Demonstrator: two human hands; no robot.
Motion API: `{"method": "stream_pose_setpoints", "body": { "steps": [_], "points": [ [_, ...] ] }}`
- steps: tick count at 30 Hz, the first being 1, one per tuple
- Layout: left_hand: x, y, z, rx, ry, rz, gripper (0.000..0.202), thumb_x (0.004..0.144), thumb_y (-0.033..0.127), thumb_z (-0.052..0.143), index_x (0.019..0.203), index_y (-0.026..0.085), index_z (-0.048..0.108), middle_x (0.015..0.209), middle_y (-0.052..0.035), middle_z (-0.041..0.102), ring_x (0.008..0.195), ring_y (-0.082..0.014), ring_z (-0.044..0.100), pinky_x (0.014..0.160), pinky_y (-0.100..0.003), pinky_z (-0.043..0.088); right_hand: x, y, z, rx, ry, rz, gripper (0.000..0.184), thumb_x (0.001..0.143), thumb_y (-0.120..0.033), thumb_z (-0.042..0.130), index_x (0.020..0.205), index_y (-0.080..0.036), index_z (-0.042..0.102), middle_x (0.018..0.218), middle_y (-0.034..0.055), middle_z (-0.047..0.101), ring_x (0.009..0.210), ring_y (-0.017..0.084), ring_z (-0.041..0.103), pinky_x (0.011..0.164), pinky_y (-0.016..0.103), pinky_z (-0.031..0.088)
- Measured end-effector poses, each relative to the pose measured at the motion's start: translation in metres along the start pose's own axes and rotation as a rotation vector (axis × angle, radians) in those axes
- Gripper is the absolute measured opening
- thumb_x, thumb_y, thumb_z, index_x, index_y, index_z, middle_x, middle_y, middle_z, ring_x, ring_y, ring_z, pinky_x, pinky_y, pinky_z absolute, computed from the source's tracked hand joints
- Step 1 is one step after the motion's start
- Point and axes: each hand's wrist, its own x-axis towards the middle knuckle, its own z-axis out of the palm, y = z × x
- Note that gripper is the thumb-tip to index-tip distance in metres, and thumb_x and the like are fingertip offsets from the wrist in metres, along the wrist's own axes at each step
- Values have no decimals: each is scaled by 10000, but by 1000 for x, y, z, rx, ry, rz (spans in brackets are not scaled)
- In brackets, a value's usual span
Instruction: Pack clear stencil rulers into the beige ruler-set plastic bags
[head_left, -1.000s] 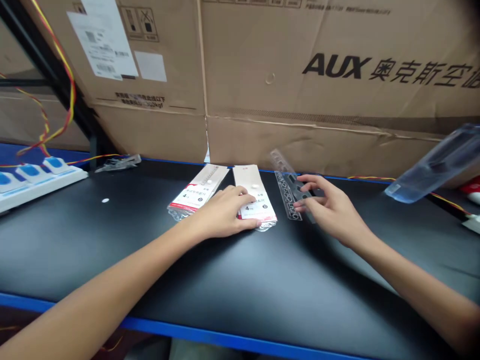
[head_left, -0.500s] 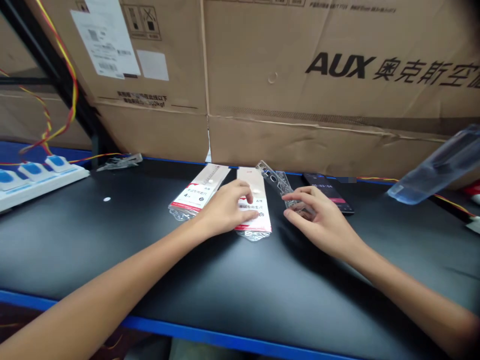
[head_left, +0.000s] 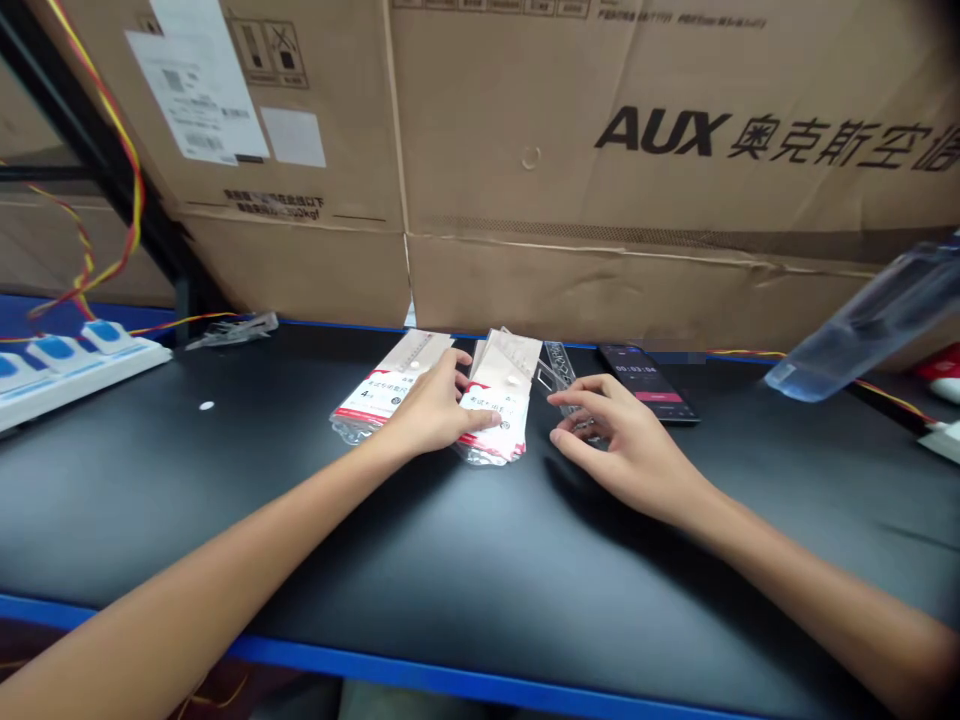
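Two flat packets with beige cards and red-and-white labels lie side by side on the black table. My left hand [head_left: 435, 410] is closed on the right packet [head_left: 502, 395], thumb and fingers pinching its near end, and that end is tilted up off the table. The left packet [head_left: 379, 390] lies flat beside my wrist. My right hand [head_left: 619, 440] has curled fingers pinching a clear plastic ruler [head_left: 559, 365] that lies just right of the lifted packet.
A dark phone [head_left: 649, 385] with a lit screen lies right of the ruler. Large cardboard boxes [head_left: 600, 180] wall off the back. A white power strip [head_left: 67, 365] sits at far left, a clear plastic sleeve [head_left: 870, 325] at far right. The table's blue front edge [head_left: 450, 680] runs below.
My left hand pulled the right packet leftward and raised its end. My right hand slid the clear ruler left toward the packet, uncovering the phone.
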Motion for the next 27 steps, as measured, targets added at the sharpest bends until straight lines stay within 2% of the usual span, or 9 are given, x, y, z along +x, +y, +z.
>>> {"method": "stream_pose_setpoints", "body": {
  "steps": [4,8,11,14,16,20,23,27],
  "points": [
    [-1,6,-1,-135,32,-74,762,608,411,855,1217,218,439,1028,-40,563,850,-191,613,683,-303,507,-1,1,0,15,-2,7,291,893,-311,637,1175,-241,648,1197,78,493,834,166,668,810,368,617],
    [-2,10,-7,-143,41,-119,702,647,409,825,1209,213,451,910,-3,572,770,-183,631,631,-288,480,1,1,-1,10,30,8,312,896,-323,635,1199,-248,636,1212,83,496,836,172,667,810,382,616],
    [-2,11,-12,-156,43,-113,631,681,394,795,1193,199,481,888,-11,614,787,-206,666,637,-300,494,1,1,-2,0,19,9,310,897,-324,631,1198,-252,640,1213,85,501,820,173,666,816,394,612],
    [-1,11,-15,-127,104,-97,478,712,362,752,1115,191,562,970,-52,670,828,-233,696,659,-321,519,0,1,-2,0,19,10,304,902,-328,625,1197,-254,641,1216,89,505,835,180,666,811,391,609],
    [0,12,-17,-141,94,-94,374,733,340,722,1052,180,611,984,-69,700,851,-252,707,687,-342,534,0,1,-2,4,27,18,315,904,-341,626,1207,-254,637,1229,89,506,853,183,670,802,379,606],
    [-5,23,-18,-419,-82,-182,275,777,305,694,1008,165,639,954,-82,739,886,-261,719,767,-369,549,2,2,-3,-10,38,51,332,905,-395,633,1202,-248,647,1253,87,507,895,192,676,763,353,599],
    [-16,36,-14,-607,-205,-218,282,798,269,697,1058,179,632,981,-69,742,864,-230,713,754,-344,539,3,3,-4,-32,39,70,354,917,-457,611,1193,-241,661,1256,89,514,903,193,665,744,343,593],
    [-37,54,-6,-719,-472,-218,312,781,218,737,1075,171,645,958,-58,739,836,-202,706,745,-316,528,5,0,-5,-24,25,77,385,919,-519,588,1153,-232,693,1209,88,542,865,187,641,735,344,588]
  ]
}}
